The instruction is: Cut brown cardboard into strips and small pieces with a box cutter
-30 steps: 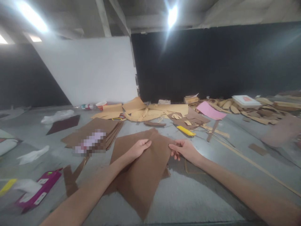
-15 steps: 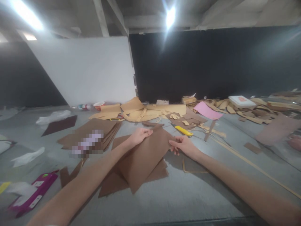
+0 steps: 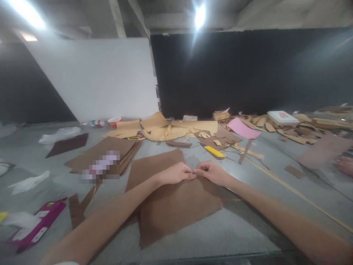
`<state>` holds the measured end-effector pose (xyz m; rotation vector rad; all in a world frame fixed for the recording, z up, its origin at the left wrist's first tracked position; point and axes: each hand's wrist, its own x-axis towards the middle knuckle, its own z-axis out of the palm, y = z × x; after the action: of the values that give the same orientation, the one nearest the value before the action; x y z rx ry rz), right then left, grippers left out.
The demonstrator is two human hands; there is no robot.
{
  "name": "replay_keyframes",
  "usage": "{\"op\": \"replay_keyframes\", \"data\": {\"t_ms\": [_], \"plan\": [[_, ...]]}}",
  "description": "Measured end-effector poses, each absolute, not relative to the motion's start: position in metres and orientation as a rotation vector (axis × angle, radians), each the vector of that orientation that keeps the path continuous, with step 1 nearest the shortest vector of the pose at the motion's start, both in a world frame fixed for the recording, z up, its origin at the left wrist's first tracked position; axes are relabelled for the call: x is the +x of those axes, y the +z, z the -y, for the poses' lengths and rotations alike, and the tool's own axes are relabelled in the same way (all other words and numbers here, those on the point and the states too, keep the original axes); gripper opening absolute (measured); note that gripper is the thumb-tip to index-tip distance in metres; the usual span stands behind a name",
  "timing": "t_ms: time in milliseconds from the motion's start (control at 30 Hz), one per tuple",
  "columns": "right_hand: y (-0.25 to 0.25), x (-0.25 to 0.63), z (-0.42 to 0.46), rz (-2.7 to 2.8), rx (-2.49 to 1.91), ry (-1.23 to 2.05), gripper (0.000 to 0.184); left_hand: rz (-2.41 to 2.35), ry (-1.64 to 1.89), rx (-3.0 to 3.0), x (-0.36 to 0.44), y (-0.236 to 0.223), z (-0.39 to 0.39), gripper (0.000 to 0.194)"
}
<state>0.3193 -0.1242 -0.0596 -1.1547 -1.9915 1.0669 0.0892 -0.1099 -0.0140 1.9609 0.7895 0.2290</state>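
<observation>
My left hand and my right hand meet at the far edge of a brown sheet, fingertips of both pinched closed on it side by side. The sheet, which looks like leather or card, slopes toward me over the grey table. Another brown sheet lies partly beneath it, to the left. Beyond my right hand rests a yellow utility knife. A thin dark brown strip lies just past the sheets.
To the left are a stack of brown sheets, a purple pouch and crumpled plastic. Tan offcuts, a pink sheet and a white box line the back. A long tan strip crosses the right side.
The brown sheet has turned and come down nearer me, its far edge now between both hands. My left hand has moved right and nearer, and my right hand has closed onto the edge beside it.
</observation>
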Motion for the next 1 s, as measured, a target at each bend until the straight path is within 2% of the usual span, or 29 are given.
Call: {"op": "replay_keyframes", "data": {"t_ms": [267, 667, 800, 900, 1000], "plan": [[-0.062, 0.377, 0.087, 1.993, -1.383, 0.753, 0.050, -0.888, 0.100, 2.028, 0.048, -0.021, 0.082, 0.061], [-0.065, 0.405, 0.073, 1.857, -1.496, 0.689, 0.057, -0.860, 0.274, 1.863, 0.014, -0.025, 0.061, 0.065], [-0.066, 0.406, 0.075, 1.772, -1.530, 0.689, 0.062, -0.957, 0.535, 1.693, 0.021, -0.039, 0.062, 0.054], [-0.067, 0.404, 0.077, 1.727, -1.534, 0.733, 0.067, -0.999, 0.780, 1.625, 0.026, -0.051, 0.059, 0.059], [-0.069, 0.403, 0.079, 1.743, -1.497, 0.757, 0.066, -1.007, 0.823, 1.639, 0.025, -0.059, 0.057, 0.057]]}}
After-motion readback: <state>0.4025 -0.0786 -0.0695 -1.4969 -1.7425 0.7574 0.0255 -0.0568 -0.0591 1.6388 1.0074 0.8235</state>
